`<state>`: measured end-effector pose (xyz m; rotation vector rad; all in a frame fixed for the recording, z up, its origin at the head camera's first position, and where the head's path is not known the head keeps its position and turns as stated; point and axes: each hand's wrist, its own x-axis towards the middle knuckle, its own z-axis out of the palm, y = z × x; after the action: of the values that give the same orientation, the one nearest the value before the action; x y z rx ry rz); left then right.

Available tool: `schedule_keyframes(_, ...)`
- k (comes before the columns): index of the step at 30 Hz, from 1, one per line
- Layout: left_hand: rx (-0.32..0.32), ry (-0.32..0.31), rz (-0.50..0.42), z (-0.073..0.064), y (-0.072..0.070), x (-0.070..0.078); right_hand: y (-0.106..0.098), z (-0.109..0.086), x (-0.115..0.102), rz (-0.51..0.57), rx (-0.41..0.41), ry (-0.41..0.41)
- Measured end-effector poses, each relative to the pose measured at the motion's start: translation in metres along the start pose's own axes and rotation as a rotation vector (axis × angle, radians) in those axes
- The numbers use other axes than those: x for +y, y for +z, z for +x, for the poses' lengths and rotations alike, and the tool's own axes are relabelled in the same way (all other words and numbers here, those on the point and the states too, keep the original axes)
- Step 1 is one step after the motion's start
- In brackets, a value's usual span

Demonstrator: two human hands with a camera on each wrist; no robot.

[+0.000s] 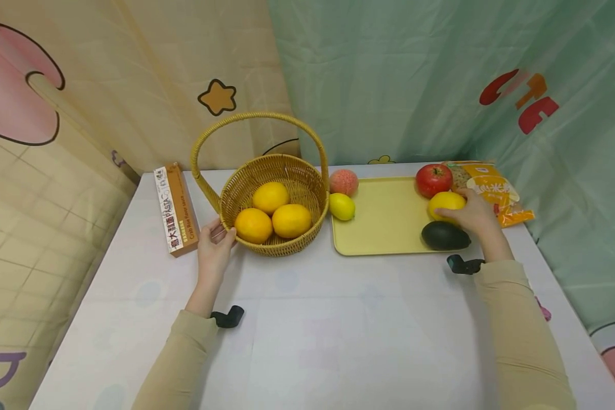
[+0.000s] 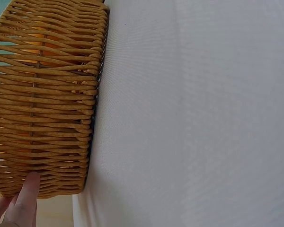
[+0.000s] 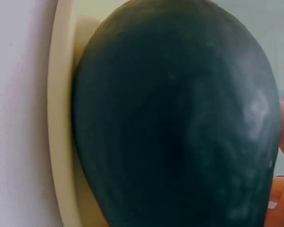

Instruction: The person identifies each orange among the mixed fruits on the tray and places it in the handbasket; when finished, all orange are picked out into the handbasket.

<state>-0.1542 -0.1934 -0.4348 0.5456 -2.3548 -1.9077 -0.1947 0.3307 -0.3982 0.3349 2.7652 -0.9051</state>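
Right hand (image 1: 472, 215) curled over yellow fruit (image 1: 445, 203) on tray (image 1: 384, 228), beside avocado (image 1: 445, 235); left hand (image 1: 214, 246) fingers straight against basket (image 1: 246, 188); likely lifting fruit toward basket next

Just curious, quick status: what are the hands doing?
Left hand steadies basket. Right hand grips yellow fruit on tray. Avocado close beside.

Three oranges (image 1: 271, 213) are held in the woven wicker basket (image 1: 307, 236), flanked left by a pasta box (image 1: 176, 208) and right by a flat plastic tray (image 1: 384, 222) bearing an avocado (image 1: 445, 235).
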Motion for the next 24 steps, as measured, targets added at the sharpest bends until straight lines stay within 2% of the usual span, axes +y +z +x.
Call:
schedule_keyframes(9,-0.004,-0.001,-0.009,0.001,0.0,-0.001,0.006,0.0,0.004,0.041,0.067,0.017)
schedule_keyframes(15,-0.005,0.009,-0.011,0.001,0.0,-0.001,0.006,-0.004,0.0,0.106,0.149,0.0)
schedule_keyframes(19,-0.008,0.005,-0.006,0.0,0.0,0.0,0.006,-0.01,-0.013,0.139,0.209,-0.03)
schedule_keyframes(24,0.001,-0.005,-0.022,0.0,0.001,0.0,0.012,-0.02,-0.04,0.254,0.262,-0.085)
